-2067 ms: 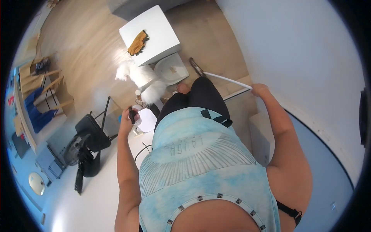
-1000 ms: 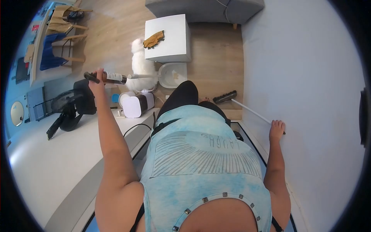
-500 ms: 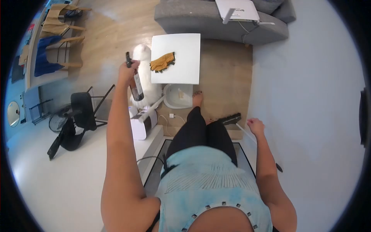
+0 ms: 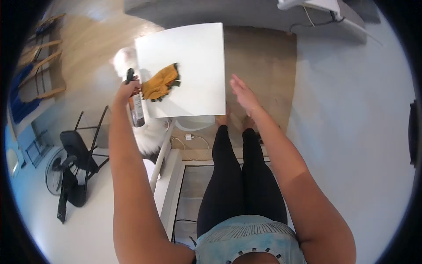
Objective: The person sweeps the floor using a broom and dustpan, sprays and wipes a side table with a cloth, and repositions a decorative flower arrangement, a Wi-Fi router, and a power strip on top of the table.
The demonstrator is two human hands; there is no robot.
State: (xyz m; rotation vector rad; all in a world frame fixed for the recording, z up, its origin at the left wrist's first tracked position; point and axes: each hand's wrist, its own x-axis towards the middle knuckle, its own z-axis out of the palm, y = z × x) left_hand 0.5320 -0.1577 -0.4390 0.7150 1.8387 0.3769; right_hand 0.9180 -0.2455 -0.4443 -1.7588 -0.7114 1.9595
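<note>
My left hand (image 4: 129, 89) is wrapped round the neck of a dark spray bottle (image 4: 136, 110) with a black trigger head and a pale label. The bottle hangs beside the left edge of a white square table (image 4: 198, 66). On that table lies a crumpled mustard cloth (image 4: 161, 83) with dark trim, just right of my left hand. My right hand (image 4: 244, 95) is held out near the table's right edge, palm inward and fingers stretched, with nothing in it. A white dustpan (image 4: 193, 122) is partly hidden under the table's near edge, its pale handle slanting down and left.
A white fluffy animal (image 4: 149, 136) is on the floor left of the table. A black chair (image 4: 79, 152) and a fan (image 4: 55, 171) stand farther left. A grey sofa (image 4: 246, 15) is at the top, with a white router (image 4: 323, 4). A wall (image 4: 351, 132) runs along the right.
The broom held earlier in my right hand is out of my grasp and no longer visible. My right hand has moved forward to the table. My left hand has brought the bottle beside the table, which looks nearer.
</note>
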